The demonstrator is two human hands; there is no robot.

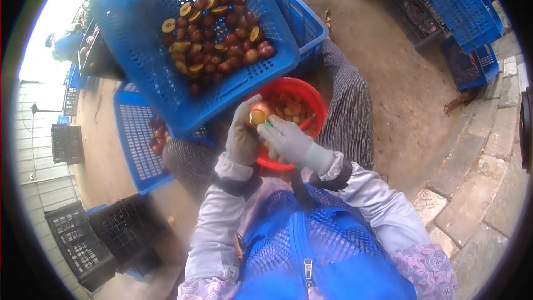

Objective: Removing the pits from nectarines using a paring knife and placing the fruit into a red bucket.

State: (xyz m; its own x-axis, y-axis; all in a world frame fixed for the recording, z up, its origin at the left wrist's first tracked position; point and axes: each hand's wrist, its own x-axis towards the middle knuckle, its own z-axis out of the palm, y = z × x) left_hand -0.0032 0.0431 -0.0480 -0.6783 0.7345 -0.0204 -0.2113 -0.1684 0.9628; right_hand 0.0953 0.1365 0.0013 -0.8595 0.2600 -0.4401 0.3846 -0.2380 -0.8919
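My left hand [242, 134], in a pale grey glove, is closed around a plum [257, 112] with a yellow cut face showing. Against that fruit, my gloved right hand [293, 143] grips a small green-handled tool [269, 124], apparently a knife, mostly hidden by the fingers. Both hands are over the near left part of a red bowl [318, 103] that holds cut plum pieces [291, 106]. Just beyond, a tilted blue crate [222, 106] carries many dark red plums [236, 50], some of them cut to yellow flesh.
Another blue crate [130, 147] with plums stands at the left, and one [311, 25] sits behind the tilted crate. Black crates [78, 239] line the lower left. Blue crates [449, 5] are stacked at the upper right, near a brick-paved edge [477, 166]. My knees flank the bowl.
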